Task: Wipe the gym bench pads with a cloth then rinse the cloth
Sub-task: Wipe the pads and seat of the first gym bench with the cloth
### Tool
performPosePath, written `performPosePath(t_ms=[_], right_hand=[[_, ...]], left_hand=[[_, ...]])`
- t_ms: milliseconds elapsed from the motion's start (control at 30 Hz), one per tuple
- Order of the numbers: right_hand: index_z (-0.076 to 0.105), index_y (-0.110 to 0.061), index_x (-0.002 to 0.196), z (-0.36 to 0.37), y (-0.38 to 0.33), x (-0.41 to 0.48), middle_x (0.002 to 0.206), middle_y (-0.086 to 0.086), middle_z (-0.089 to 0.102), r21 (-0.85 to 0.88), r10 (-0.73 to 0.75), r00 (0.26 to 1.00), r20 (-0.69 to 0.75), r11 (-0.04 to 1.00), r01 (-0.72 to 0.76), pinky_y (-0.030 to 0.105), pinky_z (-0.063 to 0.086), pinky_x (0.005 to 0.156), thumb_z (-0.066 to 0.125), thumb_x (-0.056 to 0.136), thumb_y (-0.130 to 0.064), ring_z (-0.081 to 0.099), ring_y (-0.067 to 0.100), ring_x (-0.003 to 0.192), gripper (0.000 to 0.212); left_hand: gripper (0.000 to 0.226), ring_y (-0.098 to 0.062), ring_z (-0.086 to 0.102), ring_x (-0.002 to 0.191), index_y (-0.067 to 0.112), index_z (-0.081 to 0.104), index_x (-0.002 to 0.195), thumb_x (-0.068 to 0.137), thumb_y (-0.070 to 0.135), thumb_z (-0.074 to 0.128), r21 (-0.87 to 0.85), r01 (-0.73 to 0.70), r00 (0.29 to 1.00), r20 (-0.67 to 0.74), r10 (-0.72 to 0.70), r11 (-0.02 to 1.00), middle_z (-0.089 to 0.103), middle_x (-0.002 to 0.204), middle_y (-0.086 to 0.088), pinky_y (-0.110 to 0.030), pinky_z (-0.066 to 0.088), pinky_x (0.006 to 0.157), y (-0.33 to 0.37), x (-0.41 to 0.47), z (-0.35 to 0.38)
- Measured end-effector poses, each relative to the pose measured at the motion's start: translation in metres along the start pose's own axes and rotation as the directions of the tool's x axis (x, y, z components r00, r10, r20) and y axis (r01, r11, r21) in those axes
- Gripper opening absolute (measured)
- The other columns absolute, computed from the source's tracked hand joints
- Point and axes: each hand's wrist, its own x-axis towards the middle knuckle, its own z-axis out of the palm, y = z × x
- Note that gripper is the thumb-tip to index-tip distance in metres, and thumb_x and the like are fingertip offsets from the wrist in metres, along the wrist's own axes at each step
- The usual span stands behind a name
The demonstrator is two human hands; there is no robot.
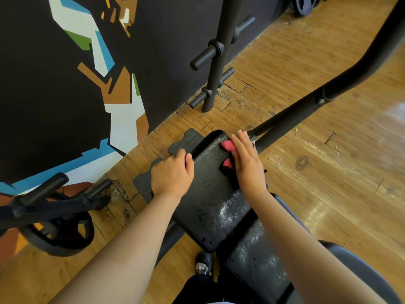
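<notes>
A black textured bench pad [208, 189] runs from the lower middle toward the wall, with a second pad [254, 257] nearer me; both show wet, whitish streaks. A pink cloth [228, 147] lies on the far pad's right edge. My right hand [247, 161] presses flat on the cloth with straight fingers, covering most of it. My left hand [173, 172] grips the pad's left edge, fingers curled over the side.
A black frame tube [306, 106] rises to the right of the pad. A weight-plate rack with pegs [213, 62] stands by the painted wall. A rack with a weight plate [61, 229] sits at left. Black foot plates [184, 141] lie on the wooden floor.
</notes>
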Motion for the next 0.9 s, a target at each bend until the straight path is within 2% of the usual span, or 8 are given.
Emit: performPosePath(t_ms=[67,200,333,500,567,700,800,900], right_hand=[[0.041,-0.017,0.145,0.001,-0.002,-0.004,0.154,0.004,0.032,0.03,0.035,0.999,0.004,0.999,-0.035,0.049,0.027,0.116,0.043,0.102,-0.018,0.02,0.016,0.145,0.043],[0.042,-0.015,0.144,0.007,-0.002,-0.041,0.155,0.004,0.03,0.03,-0.005,1.0,0.015,1.0,0.004,0.047,0.021,0.118,0.05,0.098,-0.009,0.016,0.016,0.146,0.047],[0.042,-0.013,0.144,0.002,0.008,-0.04,0.154,0.002,0.028,0.021,-0.023,1.0,0.007,1.0,0.023,0.039,0.016,0.12,0.051,0.097,-0.01,0.016,0.013,0.145,0.048],[0.039,-0.02,0.146,0.0,0.008,-0.02,0.156,0.0,0.029,0.124,0.187,0.982,-0.022,0.975,-0.183,0.03,0.022,0.117,0.042,0.103,-0.025,0.025,0.015,0.144,0.044],[0.039,-0.02,0.146,0.003,0.002,-0.033,0.156,-0.001,0.029,0.124,0.213,0.976,-0.046,0.971,-0.206,0.027,0.019,0.117,0.042,0.103,-0.021,0.025,0.015,0.144,0.044],[0.039,-0.017,0.146,0.008,0.007,-0.066,0.156,-0.002,0.026,0.064,0.119,0.993,-0.017,0.991,-0.117,0.039,0.016,0.12,0.047,0.1,-0.01,0.013,0.007,0.146,0.047],[0.044,-0.015,0.143,0.002,0.018,-0.049,0.151,-0.002,0.032,0.084,0.135,0.99,-0.05,0.988,-0.131,0.039,0.023,0.118,0.048,0.1,-0.014,0.023,0.011,0.142,0.043],[0.045,-0.015,0.142,-0.002,0.017,-0.034,0.151,0.002,0.035,0.161,0.246,0.967,-0.063,0.959,-0.234,0.029,0.021,0.116,0.046,0.101,-0.019,0.03,0.016,0.141,0.041]], left_hand=[[0.039,-0.019,0.053,0.048,0.014,0.057,0.089,0.103,0.035,0.026,0.002,-0.002,1.0,-0.005,0.002,1.0,0.054,0.059,-0.001,-0.026,0.043,0.045,0.0,0.0,0.0],[0.038,-0.019,0.053,0.049,0.015,0.057,0.09,0.103,0.034,0.028,0.001,-0.006,1.0,-0.003,0.006,1.0,0.055,0.06,0.0,-0.026,0.045,0.046,0.0,0.0,0.0],[0.036,-0.021,0.053,0.049,0.014,0.057,0.089,0.103,0.033,0.03,0.015,-0.001,1.0,-0.001,0.001,1.0,0.054,0.059,-0.001,-0.026,0.04,0.046,0.0,0.0,0.0],[0.037,-0.023,0.053,0.049,0.015,0.056,0.088,0.103,0.034,0.029,0.01,0.001,1.0,0.001,-0.001,1.0,0.055,0.058,-0.002,-0.028,0.04,0.045,0.0,0.001,0.001],[0.037,-0.023,0.054,0.049,0.015,0.055,0.088,0.103,0.035,0.028,0.008,0.002,1.0,0.004,-0.002,1.0,0.056,0.059,-0.003,-0.028,0.042,0.047,0.0,0.0,0.001],[0.038,-0.024,0.056,0.052,0.015,0.056,0.089,0.103,0.035,0.027,-0.012,0.004,1.0,0.007,-0.004,1.0,0.058,0.063,-0.004,-0.033,0.051,0.051,0.0,0.0,0.0],[0.037,-0.022,0.055,0.051,0.015,0.056,0.089,0.103,0.035,0.027,-0.008,0.005,1.0,0.005,-0.005,1.0,0.057,0.062,-0.003,-0.029,0.047,0.049,0.0,0.001,0.001],[0.037,-0.021,0.055,0.051,0.016,0.055,0.089,0.103,0.035,0.027,-0.019,0.003,1.0,0.007,-0.003,1.0,0.057,0.062,-0.002,-0.028,0.045,0.048,-0.001,0.001,0.002]])
